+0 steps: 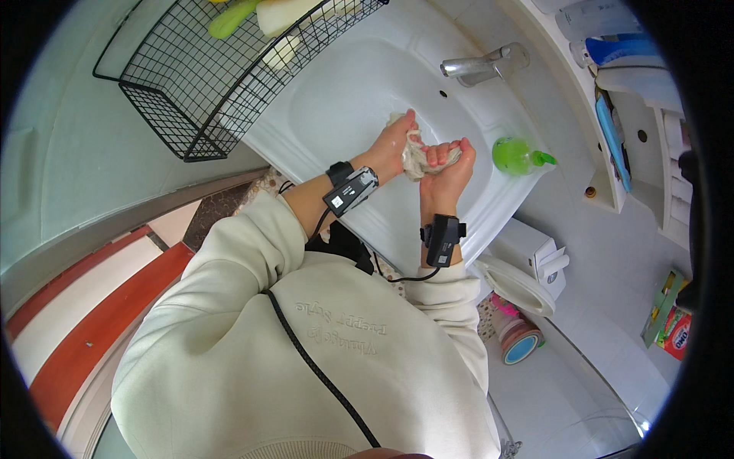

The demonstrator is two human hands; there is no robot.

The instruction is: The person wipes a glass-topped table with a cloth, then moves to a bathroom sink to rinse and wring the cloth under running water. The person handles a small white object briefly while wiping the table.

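Observation:
A wet-looking, off-white cloth (417, 158) is bunched and twisted between my two hands, above the white washbasin (332, 97). My left hand (393, 143) grips the end of it on the left, with the knuckles turned away from the camera. My right hand (450, 169) has its fingers curled round the other end. Both hands are close together over the near part of the bowl. The chrome tap (476, 64) stands beyond them at the basin's back edge. I see no water running from it.
A black wire basket (212, 109) with items in it overhangs the basin's left side. A green pump bottle (516, 156) stands on the right rim. White shelves (608, 149) with bottles line the right wall. A toilet (519, 281) is at the lower right.

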